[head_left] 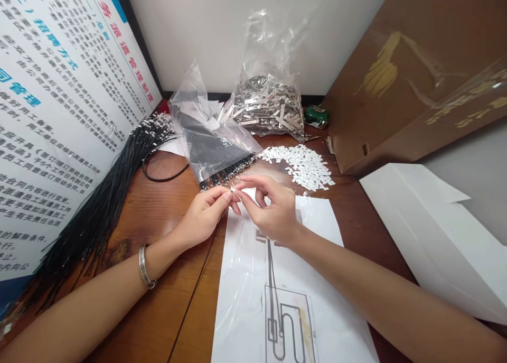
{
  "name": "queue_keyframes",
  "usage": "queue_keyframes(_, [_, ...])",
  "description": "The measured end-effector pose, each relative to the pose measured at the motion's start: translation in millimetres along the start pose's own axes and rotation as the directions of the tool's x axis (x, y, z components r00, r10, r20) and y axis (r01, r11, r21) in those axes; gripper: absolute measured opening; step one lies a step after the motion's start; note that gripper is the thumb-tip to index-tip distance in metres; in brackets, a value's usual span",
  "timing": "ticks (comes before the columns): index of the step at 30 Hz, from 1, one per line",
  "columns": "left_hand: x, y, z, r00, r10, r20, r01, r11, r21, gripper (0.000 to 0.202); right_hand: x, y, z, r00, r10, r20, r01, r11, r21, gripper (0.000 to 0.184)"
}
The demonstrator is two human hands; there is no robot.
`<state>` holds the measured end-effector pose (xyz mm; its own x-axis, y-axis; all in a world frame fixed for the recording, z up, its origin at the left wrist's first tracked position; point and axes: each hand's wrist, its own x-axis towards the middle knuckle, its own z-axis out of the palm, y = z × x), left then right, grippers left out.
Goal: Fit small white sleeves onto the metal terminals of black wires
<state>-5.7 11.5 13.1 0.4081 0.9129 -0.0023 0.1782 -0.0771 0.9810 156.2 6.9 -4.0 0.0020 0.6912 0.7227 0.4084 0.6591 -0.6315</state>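
Observation:
Above the top edge of a printed sheet [241, 299], both hands meet fingertip to fingertip. A small white piece [233, 189] shows between them, too small to make out its exact kind. My left hand [206, 212], a silver bangle on its wrist, pinches it with thumb and forefinger. From the other side, the thumb and forefinger of my right hand [273, 210] close on the same piece. Just behind the fingers lies a clear plastic bag [216, 146] of black cords with metal ends. A pile of similar-looking small white pieces [304, 165] is beyond my right hand.
Black cords with white ends [99, 204] lie bundled along the left against a printed board [59, 88]. At the back stands a clear bag of flat metal clips [269, 106], with a green object [317, 116] beside it. A brown box [407, 77] and white carton [431, 236] flank the right.

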Motion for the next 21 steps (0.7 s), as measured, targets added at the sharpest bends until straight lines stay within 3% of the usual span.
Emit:
queue_keyframes(14, [0.4, -0.9, -0.4, 1.0, 0.014, -0.004, -0.014, 1.0, 0.017, 0.031, -0.2, -0.3, -0.8, 0.996, 0.088, 0.036, -0.09, 0.994, 0.059, 0.023])
queue_keyframes(21, [0.1, -3.1, -2.7, 0.999, 0.045, 0.008, -0.045, 0.998, 0.033, 0.03, -0.7, 1.5, -0.7, 0.981, 0.18, 0.077, -0.193, 0.957, 0.216, 0.02])
